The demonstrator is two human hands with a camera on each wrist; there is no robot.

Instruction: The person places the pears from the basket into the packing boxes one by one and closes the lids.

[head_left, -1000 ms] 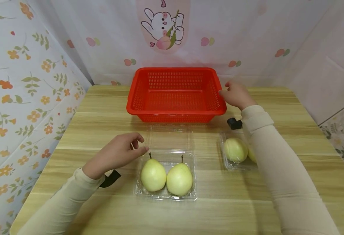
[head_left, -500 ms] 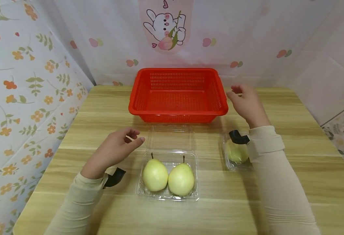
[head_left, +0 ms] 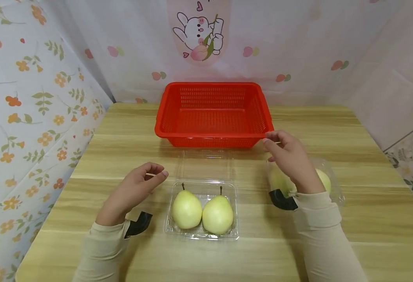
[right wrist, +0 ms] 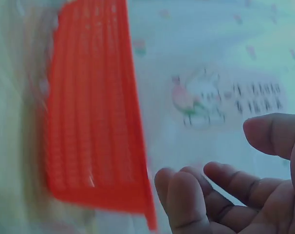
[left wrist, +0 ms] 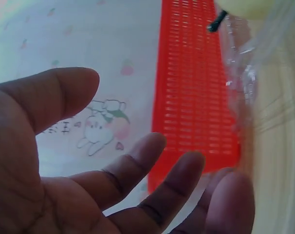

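Two yellow-green pears (head_left: 187,210) sit side by side in an open clear plastic clamshell box (head_left: 201,237), its lid (head_left: 206,164) laid back toward the basket. My left hand (head_left: 132,192) hovers left of this box, fingers loosely bent, holding nothing. My right hand (head_left: 291,156) hangs over a second clear box (head_left: 333,176) on the right, partly covering the pears (head_left: 323,181) inside it. Its fingers are relaxed, and in the head view they overlap the front right corner of the red plastic basket (head_left: 210,141). Both palms show bare in the wrist views.
The basket, with slotted walls and nothing inside, stands at the back of the wooden table (head_left: 122,141). Behind it hangs a curtain (head_left: 132,51) with a rabbit print. A floral cloth (head_left: 33,156) borders the left side.
My right hand has left the basket's right rim and come back toward me, over the second box. My left hand has shifted slightly left. Basket and boxes stay put.
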